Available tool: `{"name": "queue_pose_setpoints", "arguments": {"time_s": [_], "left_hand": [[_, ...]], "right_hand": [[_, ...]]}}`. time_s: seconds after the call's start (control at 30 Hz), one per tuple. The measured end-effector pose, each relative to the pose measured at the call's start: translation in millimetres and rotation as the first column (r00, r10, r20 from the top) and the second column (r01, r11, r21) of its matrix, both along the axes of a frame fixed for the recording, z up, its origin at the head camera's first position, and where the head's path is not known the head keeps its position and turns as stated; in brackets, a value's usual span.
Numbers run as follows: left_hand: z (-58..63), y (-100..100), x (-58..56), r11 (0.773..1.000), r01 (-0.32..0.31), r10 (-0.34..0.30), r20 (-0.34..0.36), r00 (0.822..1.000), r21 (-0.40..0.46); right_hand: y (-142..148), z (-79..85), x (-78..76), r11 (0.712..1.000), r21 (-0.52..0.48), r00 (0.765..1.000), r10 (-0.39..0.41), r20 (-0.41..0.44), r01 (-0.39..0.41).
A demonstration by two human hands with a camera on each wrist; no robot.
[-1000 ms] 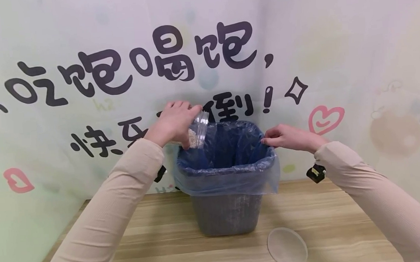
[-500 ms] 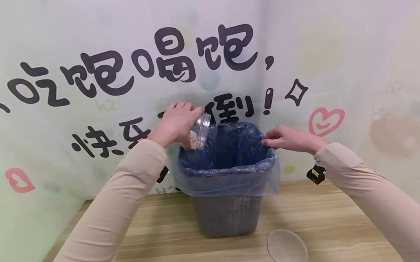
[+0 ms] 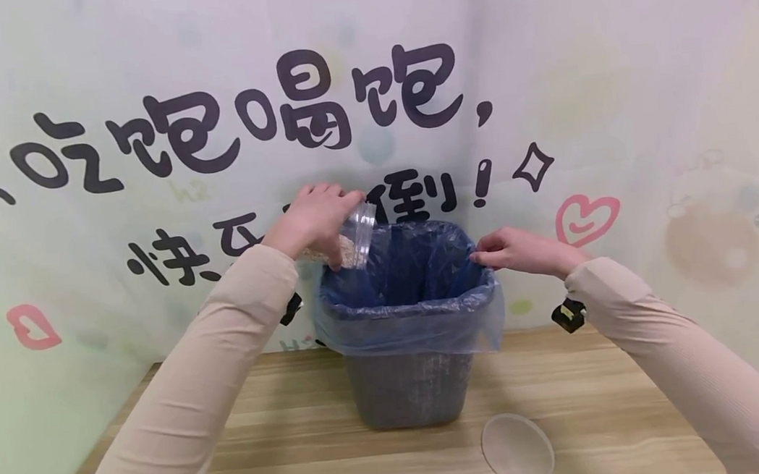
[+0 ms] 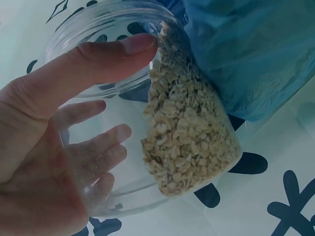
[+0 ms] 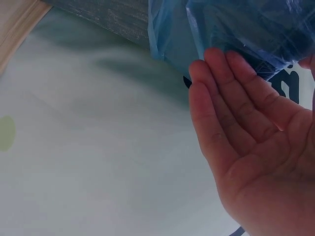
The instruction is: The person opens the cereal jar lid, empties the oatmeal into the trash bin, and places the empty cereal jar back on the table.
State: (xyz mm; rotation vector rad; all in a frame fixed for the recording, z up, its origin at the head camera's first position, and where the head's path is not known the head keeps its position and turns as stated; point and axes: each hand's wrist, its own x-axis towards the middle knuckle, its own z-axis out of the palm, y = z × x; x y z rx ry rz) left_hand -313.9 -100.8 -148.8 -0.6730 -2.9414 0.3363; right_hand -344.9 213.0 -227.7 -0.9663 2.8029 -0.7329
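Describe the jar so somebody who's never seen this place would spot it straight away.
Start from the grey bin with a blue liner on the wooden table. At its left edge in the head view, the left hand grips the jar, tilted toward the liner. It is clear, with pale flakes inside, unlike the opaque bin or the flat round disc.

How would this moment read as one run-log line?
bin: upright on table | left hand: holds tilted clear jar, flakes inside | right hand: holds blue bag lining bin | round disc: lying on table
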Motion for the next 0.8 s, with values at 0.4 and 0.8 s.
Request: {"name": "queue_pose_setpoints", "arguments": {"time_s": [0.4,0.8], "left_hand": [[4.5,4.8,-0.4,0.999,-0.014,0.015,0.039,0.999,-0.045],[4.3,6.1,-0.5,0.998,-0.018,0.02,0.031,0.999,-0.057]], "right_hand": [[-2.5,2.7,2.5,0.999,0.023,1.0,0.028,-0.014,-0.027],[-4.0,4.7,2.2,1.0,0.023,1.0,0.019,0.015,-0.02]]}}
